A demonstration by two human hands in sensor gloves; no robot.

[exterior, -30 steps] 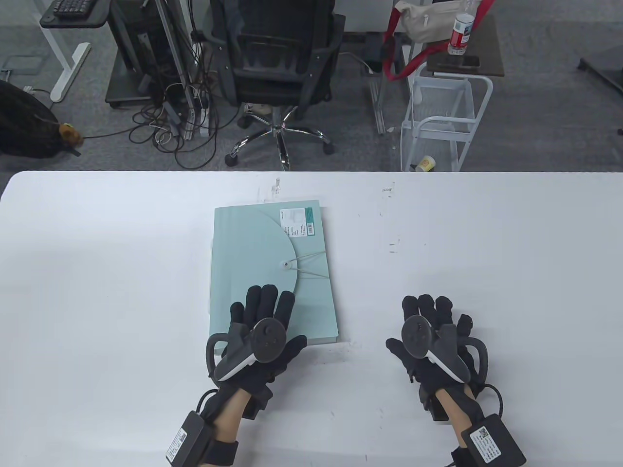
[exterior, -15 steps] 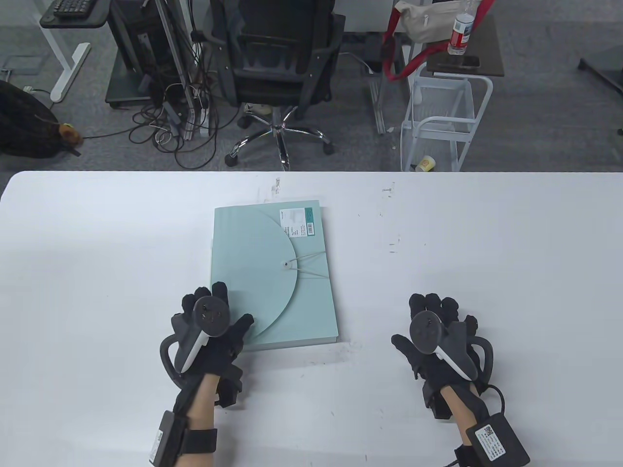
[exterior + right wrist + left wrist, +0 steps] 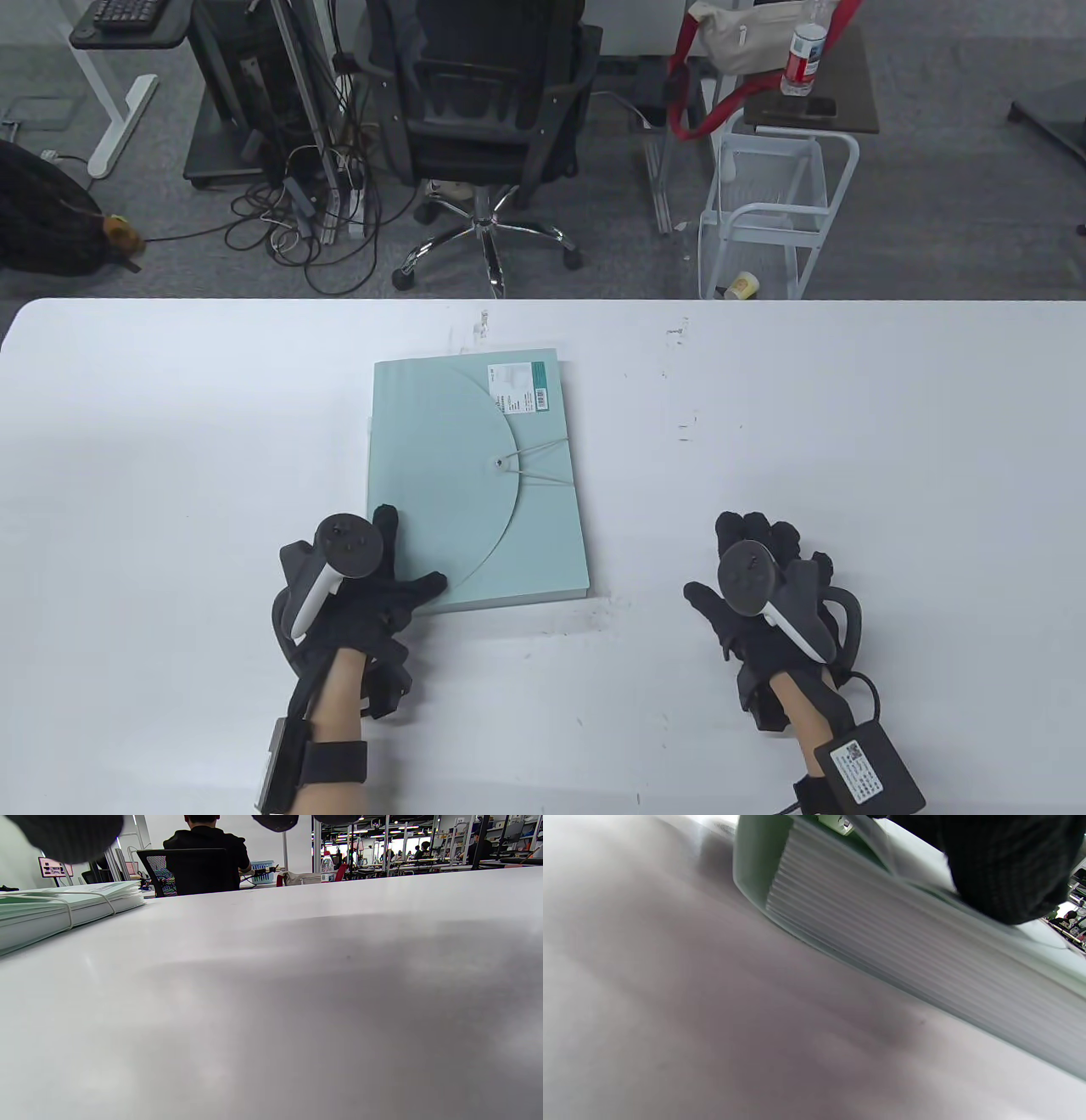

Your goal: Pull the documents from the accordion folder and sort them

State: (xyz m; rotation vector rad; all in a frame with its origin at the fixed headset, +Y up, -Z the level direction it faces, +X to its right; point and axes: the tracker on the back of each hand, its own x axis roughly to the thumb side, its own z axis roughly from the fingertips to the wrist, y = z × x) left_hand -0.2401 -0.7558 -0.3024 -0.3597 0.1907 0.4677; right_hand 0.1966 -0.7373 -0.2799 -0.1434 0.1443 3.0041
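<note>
A pale green accordion folder (image 3: 458, 441) lies flat at the table's middle, flap closed, with an elastic cord (image 3: 539, 463) looped round its button (image 3: 496, 463). My left hand (image 3: 400, 556) rests on its near-left corner, thumb spread along the near edge and a finger on the left edge; the other fingers are hidden under the tracker. In the left wrist view a gloved finger (image 3: 1005, 866) lies on top of the folder above its pleated side (image 3: 882, 938). My right hand (image 3: 721, 560) lies flat on the table, right of the folder and apart from it. The right wrist view shows the folder (image 3: 63, 912) at left.
The white table (image 3: 848, 441) has bare surface on both sides of the folder. Beyond its far edge stand an office chair (image 3: 484, 110), a white wire cart (image 3: 776, 212) and tangled cables (image 3: 305, 221) on the floor.
My left hand has slid left along the folder's near edge, from its near middle to the near-left corner. The right hand has barely shifted. The folder has not moved.
</note>
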